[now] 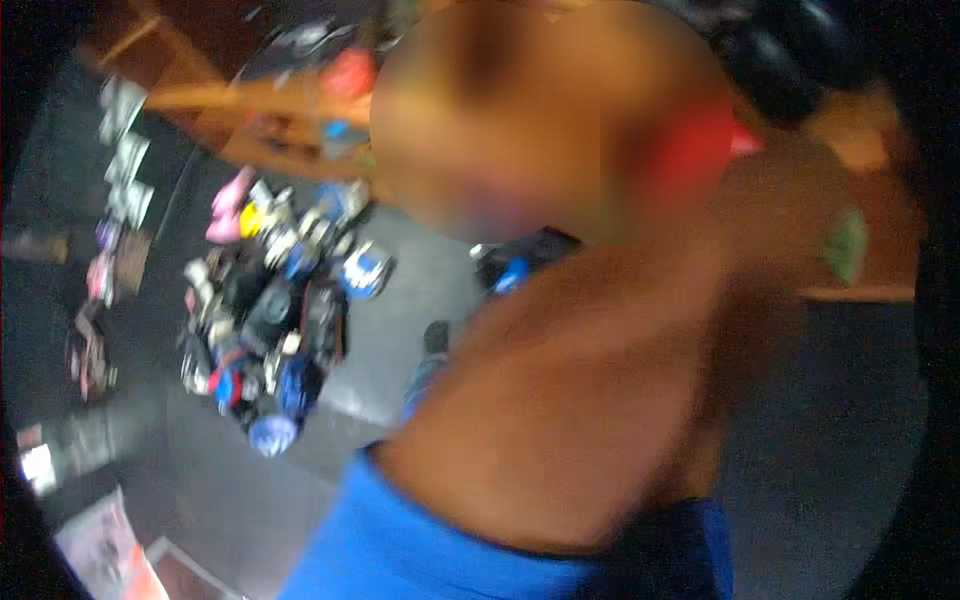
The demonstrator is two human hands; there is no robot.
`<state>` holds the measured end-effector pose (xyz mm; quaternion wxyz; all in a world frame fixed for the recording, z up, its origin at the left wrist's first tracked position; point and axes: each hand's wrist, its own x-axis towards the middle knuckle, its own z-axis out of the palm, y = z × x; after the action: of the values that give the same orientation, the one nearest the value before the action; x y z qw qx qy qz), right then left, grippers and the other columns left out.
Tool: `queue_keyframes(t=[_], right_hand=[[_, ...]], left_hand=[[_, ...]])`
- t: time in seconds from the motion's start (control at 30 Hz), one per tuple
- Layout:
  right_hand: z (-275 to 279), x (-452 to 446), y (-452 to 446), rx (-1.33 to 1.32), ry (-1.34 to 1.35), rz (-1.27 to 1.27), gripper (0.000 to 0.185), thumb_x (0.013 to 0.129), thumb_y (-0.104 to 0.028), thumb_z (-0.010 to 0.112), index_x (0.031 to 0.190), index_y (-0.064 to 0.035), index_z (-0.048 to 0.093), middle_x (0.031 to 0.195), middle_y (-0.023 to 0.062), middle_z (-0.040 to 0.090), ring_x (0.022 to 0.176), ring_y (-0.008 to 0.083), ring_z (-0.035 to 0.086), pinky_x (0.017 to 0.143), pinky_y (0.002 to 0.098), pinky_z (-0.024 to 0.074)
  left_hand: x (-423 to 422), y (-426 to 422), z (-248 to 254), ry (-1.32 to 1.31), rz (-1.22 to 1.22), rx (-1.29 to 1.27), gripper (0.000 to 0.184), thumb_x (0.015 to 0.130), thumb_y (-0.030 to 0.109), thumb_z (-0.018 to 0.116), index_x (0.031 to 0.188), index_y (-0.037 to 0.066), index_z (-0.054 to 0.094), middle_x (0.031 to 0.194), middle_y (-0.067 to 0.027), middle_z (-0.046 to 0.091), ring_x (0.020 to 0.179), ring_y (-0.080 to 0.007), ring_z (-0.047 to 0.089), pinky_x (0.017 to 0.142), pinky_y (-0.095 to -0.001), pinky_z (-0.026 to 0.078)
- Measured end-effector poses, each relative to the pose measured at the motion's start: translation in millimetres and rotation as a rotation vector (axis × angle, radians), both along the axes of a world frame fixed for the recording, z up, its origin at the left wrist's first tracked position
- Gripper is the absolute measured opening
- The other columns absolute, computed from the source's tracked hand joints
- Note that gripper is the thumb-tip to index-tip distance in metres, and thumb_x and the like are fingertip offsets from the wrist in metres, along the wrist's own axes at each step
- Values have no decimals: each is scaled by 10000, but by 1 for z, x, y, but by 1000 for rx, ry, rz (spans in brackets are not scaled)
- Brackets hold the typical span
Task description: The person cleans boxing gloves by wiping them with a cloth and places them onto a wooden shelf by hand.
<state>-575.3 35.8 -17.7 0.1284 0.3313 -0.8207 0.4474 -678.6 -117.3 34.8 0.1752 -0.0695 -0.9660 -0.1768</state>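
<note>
A bare arm (600, 350) with a blue sleeve (430, 545) fills the middle of the head view, large, close and smeared by motion. It runs from the bottom centre toward the upper right. No hand or fingers can be made out at its end, and which arm it is cannot be told. Left of the arm, a cluster of mixed items (270, 310), white, blue, black and pink, lies on a grey surface (400, 270). Nothing is seen held. Round blurred patches hide the top centre.
Orange-brown wooden parts (240, 98) cross the upper left, near a blurred red thing (350, 73). Pale sheets (128, 160) line the left side. A green object (846, 247) shows on a brown surface at right. A picture sheet (105, 550) is at bottom left.
</note>
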Motion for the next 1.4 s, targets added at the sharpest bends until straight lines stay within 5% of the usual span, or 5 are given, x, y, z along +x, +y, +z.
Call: queue_keyframes(t=[0.2,0.47,0.6,0.93,1.4], right_hand=[[-20,55,-10,194,429,15,280,892,-136,384,1027,73,513,1009,294,522,964,450,474,870,516,347],[-28,84,-1,-148,-705,170,352,954,-222,365,1126,42,524,1156,251,533,1096,335,503,973,401,346],[-13,125,11,127,288,374,332,863,-136,442,1153,4,523,1196,243,510,1171,420,424,1002,525,291],[12,89,-9,104,337,418,290,834,-207,560,1051,-14,578,1171,298,486,1200,441,389,949,526,354],[-50,35,13,-262,-571,399,164,882,-88,560,1015,5,585,860,18,604,782,89,537,710,242,439]], left_hand=[[175,19,28,-105,415,485,392,744,275,637,1006,-17,615,957,-249,631,930,-355,626,787,-420,500],[247,39,-71,326,503,1289,213,853,132,619,1001,22,511,877,-63,611,792,-173,575,718,-310,475],[259,43,-54,297,640,1747,232,877,131,596,1060,19,509,965,-51,599,871,-155,560,788,-279,453],[264,50,-25,176,150,2211,561,927,524,378,1185,43,509,1126,-122,563,1036,-242,549,899,-377,444],[259,56,-61,3,725,1007,321,753,183,713,965,-18,580,840,-132,619,786,-190,608,733,-311,477]])
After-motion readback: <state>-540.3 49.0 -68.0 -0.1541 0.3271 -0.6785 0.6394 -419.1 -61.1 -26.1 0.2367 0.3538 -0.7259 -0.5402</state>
